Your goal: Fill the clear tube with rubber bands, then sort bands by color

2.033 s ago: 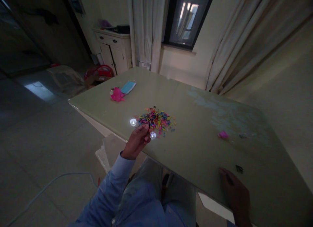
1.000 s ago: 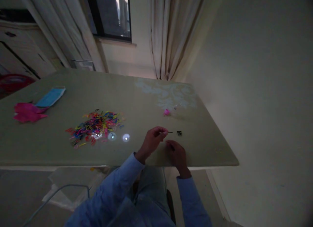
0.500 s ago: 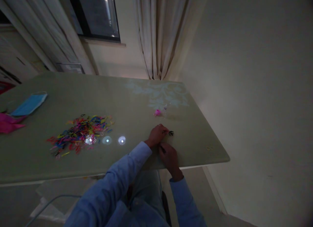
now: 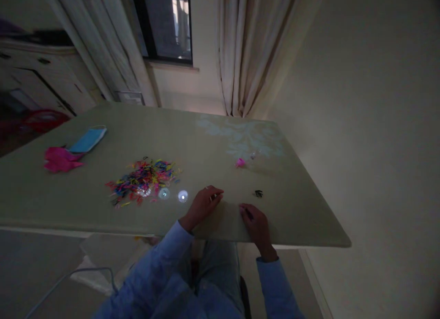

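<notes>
My left hand is over the table between the colourful pile and my right hand, its fingers stretched out with nothing visible in them. My right hand is low over the table near its front edge, fingers curled in; whatever they may hold is too small to make out. Just beyond it lies a small cluster of black bands. To the left is a loose pile of small bands in many colours. Farther back are a small bright pink object and a small clear piece.
The green-covered table has a pale floral pattern at its back right. A blue face mask and a crumpled pink piece lie at the left. Bright round light reflections show beside the pile. A wall stands to the right.
My left hand has drawn away from the black bands and moved left, apart from my right hand. The black bands stay on the table. The view has turned slightly left.
</notes>
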Available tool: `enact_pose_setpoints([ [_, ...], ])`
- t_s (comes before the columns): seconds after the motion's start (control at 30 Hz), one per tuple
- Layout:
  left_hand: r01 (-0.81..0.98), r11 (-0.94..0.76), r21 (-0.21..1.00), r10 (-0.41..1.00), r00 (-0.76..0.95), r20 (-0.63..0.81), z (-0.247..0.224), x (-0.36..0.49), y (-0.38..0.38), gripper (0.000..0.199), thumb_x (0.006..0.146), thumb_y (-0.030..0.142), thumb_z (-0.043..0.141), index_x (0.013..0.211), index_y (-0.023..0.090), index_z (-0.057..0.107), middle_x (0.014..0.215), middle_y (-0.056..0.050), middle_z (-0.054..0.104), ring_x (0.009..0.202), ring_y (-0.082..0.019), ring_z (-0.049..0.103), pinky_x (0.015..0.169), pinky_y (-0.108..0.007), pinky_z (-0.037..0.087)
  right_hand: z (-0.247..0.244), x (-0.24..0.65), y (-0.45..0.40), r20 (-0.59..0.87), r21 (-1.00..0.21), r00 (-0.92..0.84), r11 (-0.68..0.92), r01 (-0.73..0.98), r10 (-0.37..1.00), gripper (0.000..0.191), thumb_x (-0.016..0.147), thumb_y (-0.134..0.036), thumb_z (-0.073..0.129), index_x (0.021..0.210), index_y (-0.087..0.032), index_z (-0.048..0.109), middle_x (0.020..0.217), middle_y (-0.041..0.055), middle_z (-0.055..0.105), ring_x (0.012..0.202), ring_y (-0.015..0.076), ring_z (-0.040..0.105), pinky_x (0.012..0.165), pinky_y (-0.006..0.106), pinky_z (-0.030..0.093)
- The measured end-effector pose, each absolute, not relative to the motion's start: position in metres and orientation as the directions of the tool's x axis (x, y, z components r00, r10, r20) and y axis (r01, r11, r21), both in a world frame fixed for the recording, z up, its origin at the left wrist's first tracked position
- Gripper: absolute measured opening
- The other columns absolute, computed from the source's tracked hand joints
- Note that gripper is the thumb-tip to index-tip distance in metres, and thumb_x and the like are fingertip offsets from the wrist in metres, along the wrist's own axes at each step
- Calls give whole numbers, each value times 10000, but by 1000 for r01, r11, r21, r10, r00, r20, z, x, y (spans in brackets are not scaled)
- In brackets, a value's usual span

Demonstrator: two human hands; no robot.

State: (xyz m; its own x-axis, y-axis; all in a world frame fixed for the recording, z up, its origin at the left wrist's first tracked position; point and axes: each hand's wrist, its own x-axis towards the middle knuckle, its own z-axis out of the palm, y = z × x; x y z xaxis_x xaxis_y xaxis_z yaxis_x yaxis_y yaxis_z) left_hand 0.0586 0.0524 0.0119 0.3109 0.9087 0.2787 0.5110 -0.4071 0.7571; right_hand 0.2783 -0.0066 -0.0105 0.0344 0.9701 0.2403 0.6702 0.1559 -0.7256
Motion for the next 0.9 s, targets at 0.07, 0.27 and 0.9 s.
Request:
enact_pose_setpoints([
  [0.07, 552, -399, 732, 917, 258, 305, 9, 33, 37, 197, 927, 244, 552, 998, 173, 721, 863, -52, 700, 746, -147, 631, 732, -276, 495, -8, 282, -3, 203, -745, 63, 112, 657, 977, 359, 897, -457, 516, 950, -191, 750, 929, 104, 768, 817, 239, 712, 773, 350, 549],
  [0.27, 617, -410, 672, 907, 194, 375, -9, -28, 5, 206, 946, 216, 514, 989, 180, 712, 895, -65, 693, 793, -155, 645, 731, -270, 506, 9, 272, 18, 121, -811, 52, 68, 582, 991, 393, 835, -517, 569, 916, -184, 762, 919, 105, 770, 783, 238, 701, 692, 322, 544],
  [0.9, 617, -425, 663, 891, 156, 426, -17, -41, -9, 197, 932, 161, 508, 988, 184, 695, 895, -71, 681, 845, -181, 638, 774, -300, 533, 19, 91, 155, 86, -584, -586, 517, 626, 806, 141, 792, -111, 672, 886, -189, 743, 829, 27, 631, 771, 158, 573, 750, 261, 430],
])
